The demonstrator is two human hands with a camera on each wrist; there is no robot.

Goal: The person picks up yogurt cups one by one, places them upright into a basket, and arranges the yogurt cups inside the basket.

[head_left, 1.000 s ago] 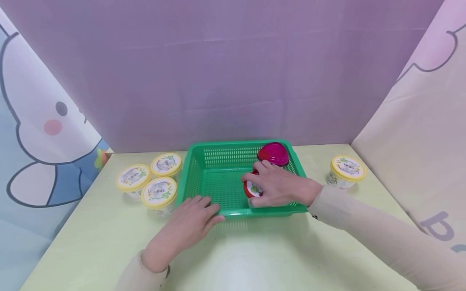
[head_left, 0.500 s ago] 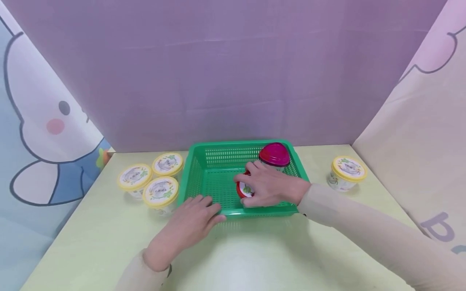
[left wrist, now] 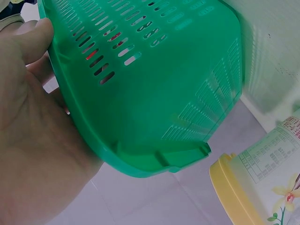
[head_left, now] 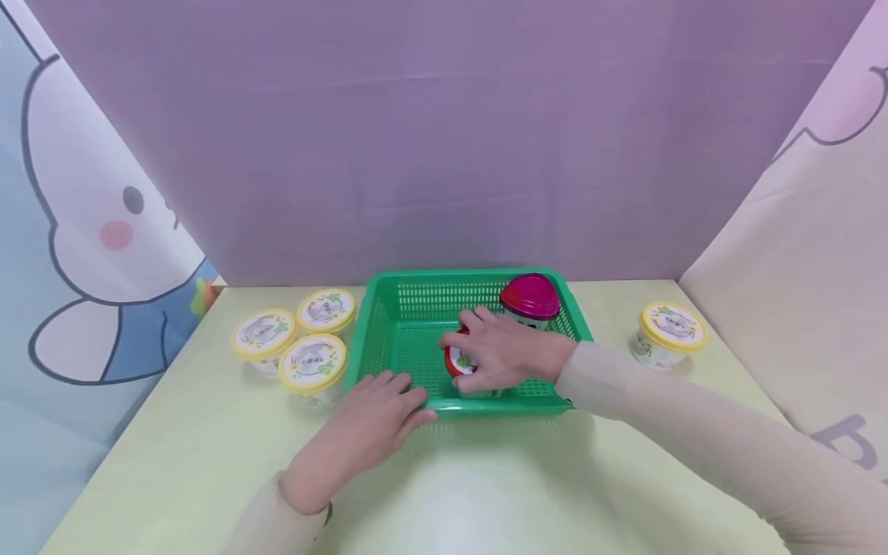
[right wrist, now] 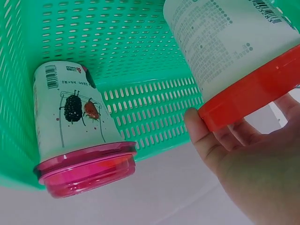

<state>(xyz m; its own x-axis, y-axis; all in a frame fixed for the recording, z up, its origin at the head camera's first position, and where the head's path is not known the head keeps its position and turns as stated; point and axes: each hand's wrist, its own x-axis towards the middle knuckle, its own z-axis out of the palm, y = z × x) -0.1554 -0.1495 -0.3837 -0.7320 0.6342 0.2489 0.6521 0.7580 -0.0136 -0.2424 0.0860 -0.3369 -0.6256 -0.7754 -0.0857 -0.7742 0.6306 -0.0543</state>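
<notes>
A green slotted basket (head_left: 419, 348) sits mid-table. My left hand (head_left: 366, 425) grips its near left rim; in the left wrist view the thumb lies against the outer wall of the basket (left wrist: 136, 108) and the fingers reach over the edge. Inside the basket, my right hand (head_left: 501, 348) holds a red-lidded paper tub (head_left: 462, 362) from above, around the lid; the hand covers much of it. In the right wrist view fingertips touch the red rim of this tub (right wrist: 225, 51). A second tub with a clear magenta lid (head_left: 530, 297) stands in the back right corner, apart from the hand.
Left of the basket stand three yellow-lidded tubs (head_left: 312, 362) close together, the nearest almost against the basket. Another yellow-lidded tub (head_left: 671, 327) stands at the right of the table. A purple backdrop (head_left: 458, 154) rises behind the table edge.
My right hand has shifted left within the basket, bringing the red-lidded tub with it, away from the magenta-lidded one. My left hand stays at the rim. The head view has drifted slightly.
</notes>
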